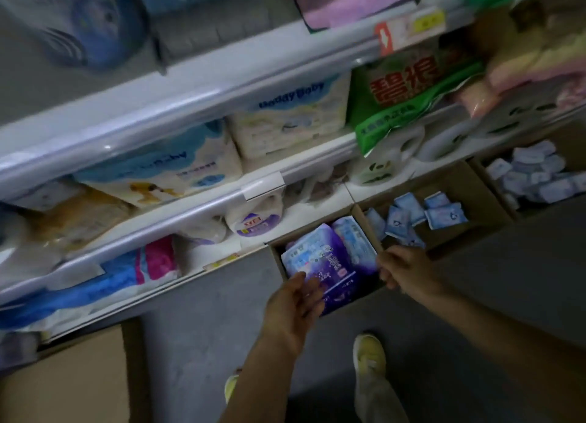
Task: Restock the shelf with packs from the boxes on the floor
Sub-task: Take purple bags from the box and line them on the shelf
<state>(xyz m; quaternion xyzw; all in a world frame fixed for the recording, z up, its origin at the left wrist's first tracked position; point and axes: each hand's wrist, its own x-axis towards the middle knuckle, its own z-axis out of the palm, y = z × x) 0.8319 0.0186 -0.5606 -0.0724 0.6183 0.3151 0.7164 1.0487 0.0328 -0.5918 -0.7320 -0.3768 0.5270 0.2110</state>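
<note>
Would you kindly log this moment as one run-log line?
phase: reaching | left hand: open, over purple pack in box | right hand: fingers curled at box edge, grip unclear | shelf: stocked

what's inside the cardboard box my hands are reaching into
The box holds purple and blue packs, at least two, side by side. The left hand and right hand cover the near edge; anything beneath the packs is hidden.
</note>
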